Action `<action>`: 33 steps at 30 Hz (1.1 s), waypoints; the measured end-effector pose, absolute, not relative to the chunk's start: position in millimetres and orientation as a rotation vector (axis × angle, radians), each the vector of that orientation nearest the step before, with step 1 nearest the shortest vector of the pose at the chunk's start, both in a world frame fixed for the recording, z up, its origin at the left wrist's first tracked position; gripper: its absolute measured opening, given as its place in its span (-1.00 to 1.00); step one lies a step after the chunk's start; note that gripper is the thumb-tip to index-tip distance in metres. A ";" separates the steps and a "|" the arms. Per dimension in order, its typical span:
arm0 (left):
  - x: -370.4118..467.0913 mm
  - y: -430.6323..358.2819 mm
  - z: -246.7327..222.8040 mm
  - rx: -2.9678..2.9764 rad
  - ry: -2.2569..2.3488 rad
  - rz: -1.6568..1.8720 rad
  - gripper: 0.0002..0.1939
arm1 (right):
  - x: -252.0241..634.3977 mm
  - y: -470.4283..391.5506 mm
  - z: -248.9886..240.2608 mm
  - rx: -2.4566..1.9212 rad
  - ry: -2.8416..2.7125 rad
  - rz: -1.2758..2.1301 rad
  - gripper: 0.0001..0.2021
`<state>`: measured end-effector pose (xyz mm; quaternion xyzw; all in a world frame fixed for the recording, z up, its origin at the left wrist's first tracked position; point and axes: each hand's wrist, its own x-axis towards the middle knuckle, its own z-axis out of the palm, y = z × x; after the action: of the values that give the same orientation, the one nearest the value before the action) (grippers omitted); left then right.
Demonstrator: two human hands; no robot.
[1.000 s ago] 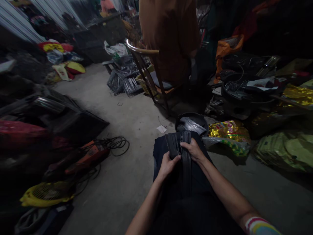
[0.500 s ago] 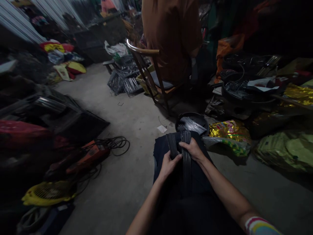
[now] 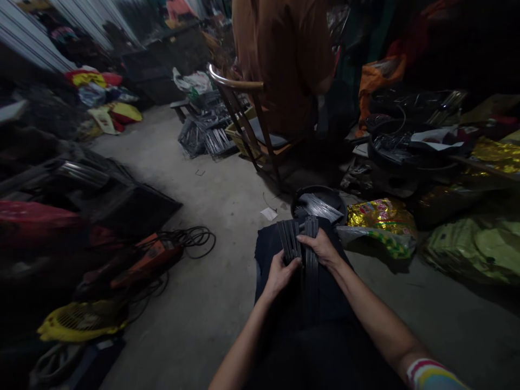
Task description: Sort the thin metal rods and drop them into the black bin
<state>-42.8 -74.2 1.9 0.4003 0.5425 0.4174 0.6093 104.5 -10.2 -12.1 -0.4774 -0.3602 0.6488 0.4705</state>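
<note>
On my lap lies a dark blue cloth [image 3: 266, 244]. Over it my left hand [image 3: 281, 273] is closed on a small bundle of thin dark strips [image 3: 286, 235], which fan slightly apart at the top. Close beside it, my right hand [image 3: 320, 246] grips a thicker bundle of long dark strips [image 3: 311, 281] that runs down along my lap. My two thumbs point toward each other near the gap between the bundles. Just beyond my knees a round black basin [image 3: 296, 197] holds more shiny grey strips [image 3: 320, 207]. What the strips are made of, I cannot tell.
A person in a brown shirt [image 3: 276, 59] sits ahead on a wooden chair [image 3: 239, 85]. Gold packaging [image 3: 379, 214] and a yellow-green sack [image 3: 475, 249] lie right. At left are an orange tool [image 3: 148, 252] with coiled cable [image 3: 197, 241] and a yellow basket [image 3: 81, 320].
The strips in my left hand have spread out and now lie nearer to the right-hand bundle. Both hands stay in nearly the same place. The seated person's arm has shifted slightly.
</note>
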 end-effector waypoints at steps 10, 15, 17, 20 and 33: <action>-42.5 -73.7 4.3 0.984 1.261 0.972 -0.59 | 103.8 -14.2 -7.8 -1.101 -0.802 1.639 -0.61; -37.0 -69.6 5.8 0.970 1.289 0.980 -0.61 | 101.1 -13.8 -7.4 -1.115 -0.861 1.613 -0.54; -35.6 -68.7 5.2 0.970 1.306 0.973 -0.62 | 100.4 -12.9 -10.1 -1.142 -0.863 1.601 -0.55; -35.2 -69.3 5.5 0.975 1.335 0.960 -0.62 | 101.0 -11.9 -13.6 -1.138 -0.859 1.616 -0.59; -43.3 -72.7 5.7 0.975 1.264 0.909 -0.66 | 105.6 -10.9 -14.9 -1.102 -0.891 1.613 -0.60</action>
<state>-43.3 -72.7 5.7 0.4218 0.5469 0.3930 0.6070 105.6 -10.9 -14.9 -0.4510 -0.3646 0.6603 0.4772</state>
